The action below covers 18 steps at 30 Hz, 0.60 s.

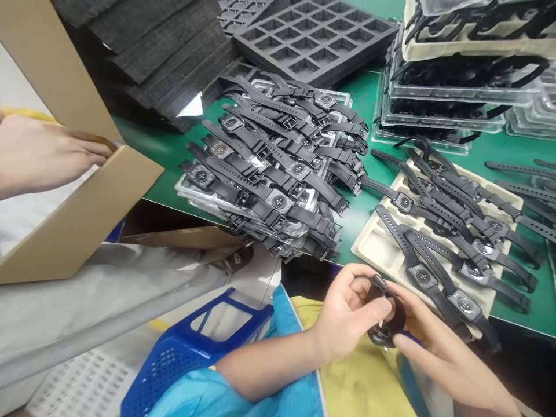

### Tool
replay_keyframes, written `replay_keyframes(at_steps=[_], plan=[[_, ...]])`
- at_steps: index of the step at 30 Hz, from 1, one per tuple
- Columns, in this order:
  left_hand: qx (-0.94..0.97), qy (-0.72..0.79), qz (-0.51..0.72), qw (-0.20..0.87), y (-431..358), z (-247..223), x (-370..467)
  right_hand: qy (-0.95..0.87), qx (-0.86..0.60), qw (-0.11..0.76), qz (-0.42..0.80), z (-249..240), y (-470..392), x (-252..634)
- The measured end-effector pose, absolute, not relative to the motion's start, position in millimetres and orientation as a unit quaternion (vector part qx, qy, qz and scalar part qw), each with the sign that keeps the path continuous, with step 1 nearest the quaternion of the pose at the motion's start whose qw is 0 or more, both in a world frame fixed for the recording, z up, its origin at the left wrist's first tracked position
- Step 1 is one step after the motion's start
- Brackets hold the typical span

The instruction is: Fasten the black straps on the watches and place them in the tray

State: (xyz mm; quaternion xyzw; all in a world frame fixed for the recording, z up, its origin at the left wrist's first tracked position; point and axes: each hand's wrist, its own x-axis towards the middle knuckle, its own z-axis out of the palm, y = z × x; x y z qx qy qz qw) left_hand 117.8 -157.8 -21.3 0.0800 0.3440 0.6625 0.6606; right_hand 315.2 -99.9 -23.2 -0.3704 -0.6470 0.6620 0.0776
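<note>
A black watch [384, 336] lies between the left hand [343, 315], whose grip pinches it, and the right hand [428, 333], beside the counter [169, 147]. Probably light, supple-strapped, scratch-prone; best held by the case's sides.

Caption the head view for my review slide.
Left hand and right hand hold a black watch near a cream tray piled with more watches.

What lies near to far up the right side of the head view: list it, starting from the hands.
Left hand and right hand around a black watch → cream tray with watches lying across it → stack of clear trays.
</note>
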Motion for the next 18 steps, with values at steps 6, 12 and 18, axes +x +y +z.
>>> replay_keyframes(at_steps=[6, 12, 18], plan=[[0.123, 0.344, 0.624, 0.691, -175.1, -29.9, 127.2, -0.686, -0.404, 0.022, 0.605, -27.9, -97.1, 328.2], [0.166, 0.338, 0.613, 0.694, -197.2, -55.9, 147.0, -0.652, -0.432, -0.103, 0.615, -44.1, -96.8, 361.2], [0.196, 0.376, 0.596, 0.682, -199.9, -54.9, 142.6, -0.643, -0.447, -0.100, 0.614, -51.9, -106.3, 379.0]])
